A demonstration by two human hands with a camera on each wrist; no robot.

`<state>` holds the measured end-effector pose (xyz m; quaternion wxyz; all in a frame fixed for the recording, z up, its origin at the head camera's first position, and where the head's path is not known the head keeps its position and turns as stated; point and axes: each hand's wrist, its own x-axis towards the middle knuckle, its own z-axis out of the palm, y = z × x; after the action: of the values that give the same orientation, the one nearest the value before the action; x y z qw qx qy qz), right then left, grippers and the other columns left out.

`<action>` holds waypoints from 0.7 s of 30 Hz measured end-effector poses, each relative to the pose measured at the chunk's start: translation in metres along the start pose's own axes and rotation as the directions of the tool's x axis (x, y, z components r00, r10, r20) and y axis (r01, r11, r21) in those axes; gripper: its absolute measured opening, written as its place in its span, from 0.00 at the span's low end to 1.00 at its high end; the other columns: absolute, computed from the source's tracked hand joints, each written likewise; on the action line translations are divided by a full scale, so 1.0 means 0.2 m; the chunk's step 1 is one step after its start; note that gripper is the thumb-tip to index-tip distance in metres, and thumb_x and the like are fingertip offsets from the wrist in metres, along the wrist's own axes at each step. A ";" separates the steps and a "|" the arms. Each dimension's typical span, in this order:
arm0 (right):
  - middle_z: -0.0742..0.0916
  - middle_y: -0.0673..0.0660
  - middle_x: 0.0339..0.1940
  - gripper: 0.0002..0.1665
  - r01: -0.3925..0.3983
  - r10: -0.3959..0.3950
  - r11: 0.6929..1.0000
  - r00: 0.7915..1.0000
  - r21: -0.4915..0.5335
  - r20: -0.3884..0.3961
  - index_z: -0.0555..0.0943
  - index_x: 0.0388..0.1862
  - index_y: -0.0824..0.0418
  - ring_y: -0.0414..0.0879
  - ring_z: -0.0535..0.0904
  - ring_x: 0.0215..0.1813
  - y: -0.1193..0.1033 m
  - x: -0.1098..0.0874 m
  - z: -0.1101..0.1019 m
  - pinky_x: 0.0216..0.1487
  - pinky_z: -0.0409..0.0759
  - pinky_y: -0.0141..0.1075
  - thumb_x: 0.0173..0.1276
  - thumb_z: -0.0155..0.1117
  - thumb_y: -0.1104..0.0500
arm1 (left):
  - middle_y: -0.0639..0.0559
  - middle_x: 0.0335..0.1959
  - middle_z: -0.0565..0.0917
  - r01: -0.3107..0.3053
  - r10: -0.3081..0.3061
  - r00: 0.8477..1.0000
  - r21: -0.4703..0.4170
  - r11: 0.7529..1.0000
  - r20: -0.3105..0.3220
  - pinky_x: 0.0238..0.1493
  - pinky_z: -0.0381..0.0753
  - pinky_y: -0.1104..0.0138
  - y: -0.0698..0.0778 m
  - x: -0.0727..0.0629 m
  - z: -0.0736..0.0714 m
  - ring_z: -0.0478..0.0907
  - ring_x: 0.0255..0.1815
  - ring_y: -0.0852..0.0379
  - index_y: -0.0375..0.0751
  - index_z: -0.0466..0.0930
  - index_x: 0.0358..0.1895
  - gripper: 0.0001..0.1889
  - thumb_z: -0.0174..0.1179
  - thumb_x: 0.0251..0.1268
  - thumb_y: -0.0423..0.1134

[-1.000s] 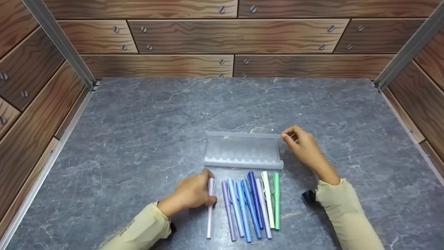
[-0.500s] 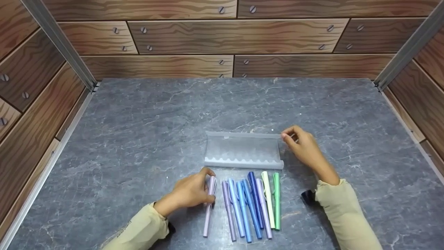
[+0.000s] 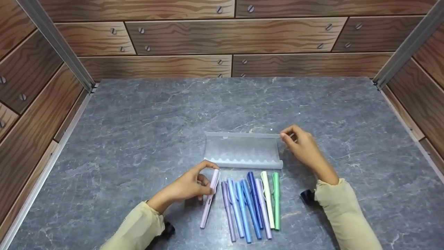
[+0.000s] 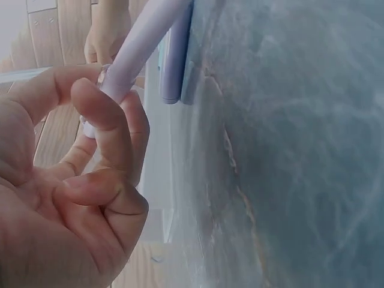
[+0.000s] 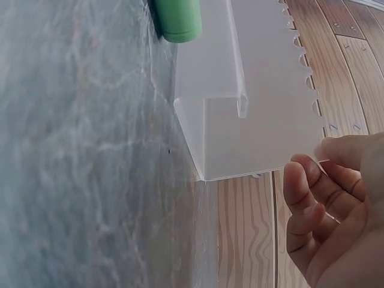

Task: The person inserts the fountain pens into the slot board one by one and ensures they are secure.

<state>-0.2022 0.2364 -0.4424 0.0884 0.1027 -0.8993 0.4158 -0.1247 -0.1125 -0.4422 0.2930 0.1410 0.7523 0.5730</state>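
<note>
My left hand [image 3: 184, 185] pinches a light purple capped pen [image 3: 206, 212] between thumb and fingers, with its clip end pointing up and away, just short of the stand's left front corner. In the left wrist view the same pen [image 4: 144, 45] slants up from the fingertips. A translucent plastic pen stand [image 3: 242, 147] with scalloped edges sits in the middle of the table. My right hand [image 3: 301, 146] pinches its far right corner with thumb and index finger; the right wrist view shows the fingertips on the edge of the stand's side panel [image 5: 264, 141].
In front of the stand lies a row of several capped pens: purple, a light blue one [image 3: 236, 208], dark blue, lilac, a pale green one [image 3: 267, 199] and a green one [image 3: 276, 201]. Wood-patterned walls [image 3: 180, 36] enclose the grey marbled table [image 3: 156, 114].
My left hand has raised the light purple pen and moved it forward toward the stand, tilting its front end right. My right hand stays at the stand's corner.
</note>
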 end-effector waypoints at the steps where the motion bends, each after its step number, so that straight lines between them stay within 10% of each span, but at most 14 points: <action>1: 0.85 0.62 0.33 0.08 0.001 -0.001 1.000 1.000 0.002 0.000 0.79 0.41 0.68 0.31 0.74 0.25 0.00 0.00 0.00 0.25 0.74 0.25 0.70 0.59 0.63 | 0.50 0.27 0.78 -0.001 0.001 1.000 -0.011 1.000 0.000 0.22 0.75 0.70 0.00 0.00 0.00 0.71 0.18 0.61 0.42 0.65 0.62 0.31 0.63 0.53 0.25; 21: 0.85 0.63 0.37 0.10 -0.007 0.007 1.000 1.000 0.001 0.018 0.78 0.43 0.68 0.54 0.82 0.26 0.00 -0.01 0.00 0.24 0.74 0.27 0.71 0.57 0.61 | 0.47 0.32 0.81 -0.048 0.047 0.999 -0.038 0.998 -0.020 0.24 0.74 0.72 0.14 0.00 -0.08 0.74 0.20 0.62 0.42 0.61 0.64 0.33 0.60 0.54 0.24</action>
<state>-0.2010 0.2365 -0.4420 0.0785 0.1033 -0.9002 0.4158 -0.1372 -0.1167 -0.4124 0.2749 0.1476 0.7403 0.5955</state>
